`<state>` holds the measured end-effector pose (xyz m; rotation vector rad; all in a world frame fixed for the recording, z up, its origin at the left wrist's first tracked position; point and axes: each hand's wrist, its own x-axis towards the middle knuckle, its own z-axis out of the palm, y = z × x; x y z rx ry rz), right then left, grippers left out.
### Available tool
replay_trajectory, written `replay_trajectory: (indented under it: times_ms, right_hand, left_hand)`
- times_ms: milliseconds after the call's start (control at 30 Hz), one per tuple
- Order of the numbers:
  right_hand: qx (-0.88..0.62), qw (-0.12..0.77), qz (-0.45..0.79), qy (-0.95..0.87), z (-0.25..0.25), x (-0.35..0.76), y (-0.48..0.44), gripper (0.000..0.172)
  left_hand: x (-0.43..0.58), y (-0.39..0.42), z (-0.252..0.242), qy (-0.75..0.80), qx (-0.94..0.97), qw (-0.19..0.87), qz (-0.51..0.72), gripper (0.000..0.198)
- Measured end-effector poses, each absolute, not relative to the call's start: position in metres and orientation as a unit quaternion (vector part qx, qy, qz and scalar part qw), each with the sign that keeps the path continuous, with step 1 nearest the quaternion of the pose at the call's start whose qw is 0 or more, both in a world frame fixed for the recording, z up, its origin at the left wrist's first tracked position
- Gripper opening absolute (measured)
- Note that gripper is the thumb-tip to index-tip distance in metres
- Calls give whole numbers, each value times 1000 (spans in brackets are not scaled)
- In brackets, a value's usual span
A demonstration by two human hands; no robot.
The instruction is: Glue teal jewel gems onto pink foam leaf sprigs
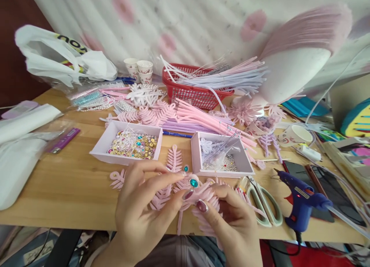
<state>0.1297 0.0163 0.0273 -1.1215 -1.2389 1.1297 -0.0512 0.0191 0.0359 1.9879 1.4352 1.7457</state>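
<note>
Watching this from beside the table (86, 197), and it's pretty fiddly stuff. Both hands meet over the front edge, around the middle, with a fuzzy pink piece (204, 190) raised between them. The left hand (141, 209) has thumb and forefinger nearly together on the piece's left side, right next to a teal gem (194, 183) with a pale beaded rim. The right hand (237, 224) pinches the other side between thumb and forefinger; its other fingers are mostly tucked out of sight, so can't tell what they're doing.

A second teal gem (186, 168) lies on the wood just past the fingertips, next to a feathery pink leaf (174, 159). More pink leaves sit under and around the hands.

Further from the front edge are two pale open boxes. The left box (138, 130) has gold and coloured gems plus a tangle of thin white string; the right box (195, 155) has little beads, pins and lilac fuzzy bits. Behind them, pink stems (199, 120) lie across lilac ones, and a red basket (187, 95) toward the back edge is loaded with pale pipe cleaners (219, 81).

Over on the right, scissors (257, 190) lie near the front edge, with a blue glue gun (300, 197) beside them, red light on, cord dropping past that edge. Stacked paper cups (144, 72) and a white plastic bag (66, 62) fill the back left.
</note>
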Motion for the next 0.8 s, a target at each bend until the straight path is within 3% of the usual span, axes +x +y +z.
replay_trajectory:
  times_ms: [433,600,800]
  right_hand:
    - [-397,516,396,-648,33,132,20,9]
    - [-409,501,311,-697,32,126,20,23]
    - [-423,476,276,-720,33,122,19,24]
  left_hand:
    - [-48,18,29,467,596,206,620,29]
    - [-62,19,30,465,558,140,673,17]
    - [-119,3,16,570,447,9,689,10]
